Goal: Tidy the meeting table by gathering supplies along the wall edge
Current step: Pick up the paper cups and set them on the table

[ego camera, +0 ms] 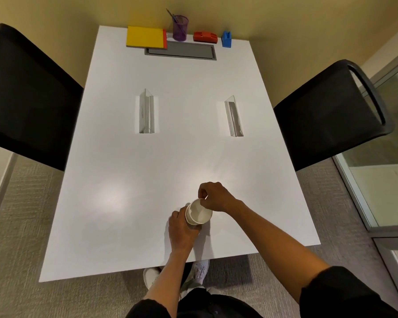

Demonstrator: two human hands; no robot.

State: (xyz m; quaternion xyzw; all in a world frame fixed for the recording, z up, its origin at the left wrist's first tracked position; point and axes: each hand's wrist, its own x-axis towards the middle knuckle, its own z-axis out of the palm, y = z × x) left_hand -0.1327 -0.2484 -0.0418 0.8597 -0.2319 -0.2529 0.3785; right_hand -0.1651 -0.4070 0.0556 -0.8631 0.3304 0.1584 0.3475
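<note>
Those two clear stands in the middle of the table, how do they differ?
The left clear stand runs straight up the table, while the right clear stand sits slightly angled. The left one looks broader and shows a pale sheet inside; the right one looks narrower with a darker inside. Both are transparent, long and lie apart on the white table.

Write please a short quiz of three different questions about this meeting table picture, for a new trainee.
1. True or false: the white paper cup stands at the wall edge of the white table.
2. Which item stands between the yellow flat notebook and the red plastic holder? A) blue plastic block B) purple mesh pen cup C) clear acrylic sign stand
3. Which of the hands pinches the cup's rim?

Key: 1 false, it is near the person. 2 B. 3 The right hand; the left hand grips the cup's side.
</note>
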